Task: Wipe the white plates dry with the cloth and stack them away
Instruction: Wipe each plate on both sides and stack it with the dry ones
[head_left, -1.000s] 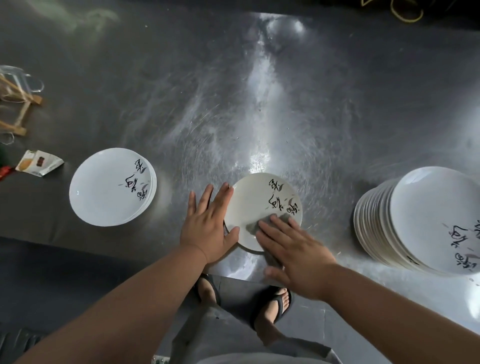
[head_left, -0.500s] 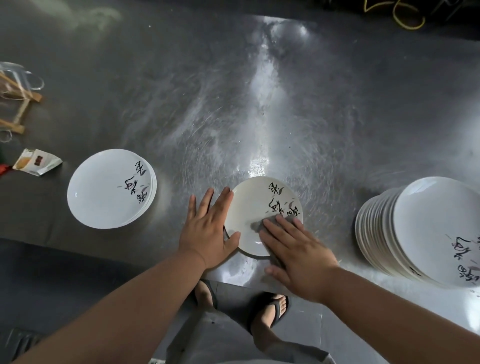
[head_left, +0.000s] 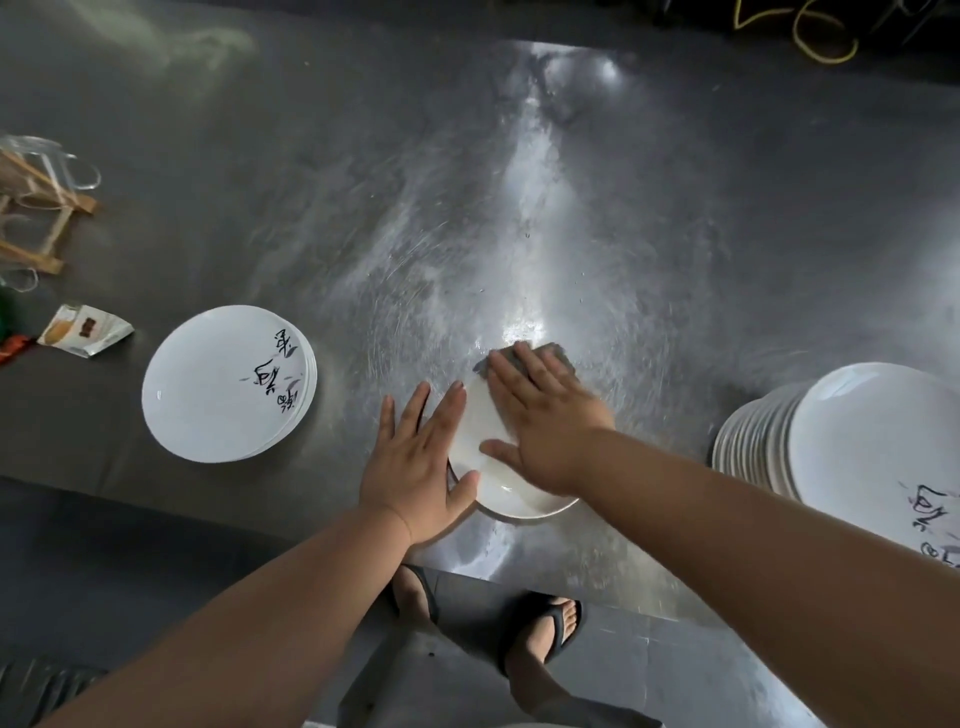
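Left hand (head_left: 415, 462) lies flat, fingers straight and spread, palm down on the tabletop (head_left: 519, 208), thumb against the near-left rim of the plate (head_left: 511, 499); it grips nothing. Right hand (head_left: 545, 426) is also flat, fingers straight, pressing the grey cloth (head_left: 558, 356) onto the plate's far edge, the cloth poking out past the fingertips. Both forearms reach in from the bottom. The plate sits at the tabletop's near edge, between the low stack on the left (head_left: 223, 384) and the tall stack on the right (head_left: 872, 441).
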